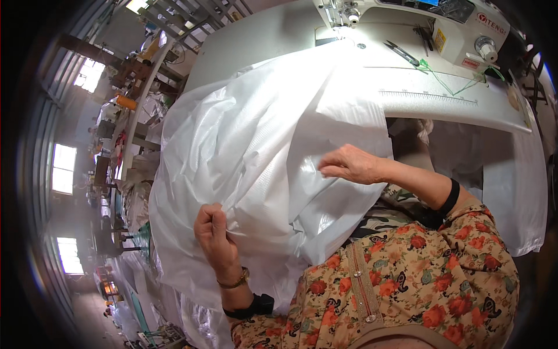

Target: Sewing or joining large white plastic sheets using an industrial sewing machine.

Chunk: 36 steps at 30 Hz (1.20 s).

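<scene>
A big white woven plastic sheet (250,157) spreads in loose folds over the sewing table and down across my lap. At its near left part, my left hand (216,232) is closed on a gathered fold, thumb pressed against the fingers. My right hand (353,165) is over the right part of the sheet, its fingers bent and held together. Whether anything is between them is hidden. The far end of the sheet reaches the needle area of a white sewing machine (407,14), under a bright lamp glare.
Thread snips (402,53) and tangled green thread (450,84) lie on the table right of the needle. A printed ruler scale (430,95) runs along the table's near edge. More white sheeting (511,186) hangs at the right. A cluttered bench (145,110) stands on the left.
</scene>
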Tool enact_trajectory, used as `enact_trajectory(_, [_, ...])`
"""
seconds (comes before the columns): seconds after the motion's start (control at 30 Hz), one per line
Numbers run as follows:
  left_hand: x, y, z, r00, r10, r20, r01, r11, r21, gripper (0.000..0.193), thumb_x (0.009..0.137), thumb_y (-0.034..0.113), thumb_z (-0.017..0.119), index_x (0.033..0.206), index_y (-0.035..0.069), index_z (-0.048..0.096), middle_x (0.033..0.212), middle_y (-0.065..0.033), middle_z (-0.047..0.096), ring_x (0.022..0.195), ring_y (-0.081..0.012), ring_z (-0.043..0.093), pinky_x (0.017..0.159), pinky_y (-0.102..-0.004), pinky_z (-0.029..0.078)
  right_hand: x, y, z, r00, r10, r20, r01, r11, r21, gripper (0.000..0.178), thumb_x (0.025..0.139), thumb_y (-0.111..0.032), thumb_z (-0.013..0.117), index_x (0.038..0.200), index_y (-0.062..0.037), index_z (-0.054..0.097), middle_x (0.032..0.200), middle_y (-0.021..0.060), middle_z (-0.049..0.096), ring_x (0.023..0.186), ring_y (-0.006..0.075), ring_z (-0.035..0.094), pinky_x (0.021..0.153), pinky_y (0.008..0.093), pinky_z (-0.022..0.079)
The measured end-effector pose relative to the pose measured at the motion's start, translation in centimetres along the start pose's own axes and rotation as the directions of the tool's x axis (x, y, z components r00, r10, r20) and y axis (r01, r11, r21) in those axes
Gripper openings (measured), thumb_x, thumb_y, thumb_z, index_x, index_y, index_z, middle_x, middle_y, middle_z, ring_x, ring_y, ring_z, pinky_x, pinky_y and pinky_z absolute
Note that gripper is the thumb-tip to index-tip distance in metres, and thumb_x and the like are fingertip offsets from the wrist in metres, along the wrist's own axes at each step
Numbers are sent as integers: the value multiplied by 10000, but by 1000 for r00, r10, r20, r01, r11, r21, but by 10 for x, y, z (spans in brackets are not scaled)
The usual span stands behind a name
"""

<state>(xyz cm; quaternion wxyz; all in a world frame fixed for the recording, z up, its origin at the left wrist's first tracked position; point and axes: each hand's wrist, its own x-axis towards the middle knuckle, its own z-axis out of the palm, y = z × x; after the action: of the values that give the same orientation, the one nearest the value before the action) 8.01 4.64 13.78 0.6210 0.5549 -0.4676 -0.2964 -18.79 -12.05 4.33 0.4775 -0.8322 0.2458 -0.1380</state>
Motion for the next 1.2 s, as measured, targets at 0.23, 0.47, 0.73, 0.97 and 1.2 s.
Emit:
enact_trajectory(0.23, [-26, 45, 1, 873, 196, -447, -207, 978, 24, 337, 929, 297, 660, 896, -27, 574, 844, -44, 542, 809, -159, 542, 768, -307, 451, 36, -44, 40, 957, -238, 168, -11, 547, 837, 663, 900, -420, 652, 1387, -16, 452, 1347, 127, 510, 1256, 212, 466, 1004, 382, 431])
enact_trajectory(0.47, [-8, 44, -14, 755, 272, -597, -146, 957, 252, 217, 982, 172, 571, 859, -1, 526, 787, -29, 520, 736, -119, 495, 709, -287, 429, 23, -66, 43, 964, -212, 158, -120, 178, 977, 281, 907, -313, 688, 915, -34, 654, 755, 6, 629, 784, 183, 685, 865, 378, 552])
enact_trajectory(0.73, [50, -56, -101, 961, 242, -133, -39, 597, 801, 259, 953, 134, 604, 765, -10, 497, 672, -1, 434, 636, -95, 370, 572, -274, 356, -13, -12, 64, 949, -124, 289, -159, 602, 782, 408, 948, -426, 602, 771, -58, 619, 737, 24, 648, 744, 145, 650, 731, 281, 487])
enact_trajectory(0.97, [59, -90, -134, 984, 155, -93, -16, 588, 808, 297, 931, 172, 630, 750, -34, 514, 629, -67, 468, 605, -149, 388, 539, -329, 368, 20, 30, 39, 924, 285, -253, 81, 503, 860, 440, 934, -493, 604, 1068, -76, 637, 1043, 22, 620, 950, 114, 534, 763, 309, 466])
enact_trajectory(1.2, [68, -99, -144, 962, 257, -96, -66, 556, 828, 184, 933, 96, 586, 863, -73, 601, 753, -179, 587, 682, -256, 518, 653, -373, 477, 20, 28, 87, 995, -29, -97, 100, 437, 894, 338, 925, -411, 663, 948, -75, 675, 854, -46, 617, 787, 59, 554, 704, 234, 454])
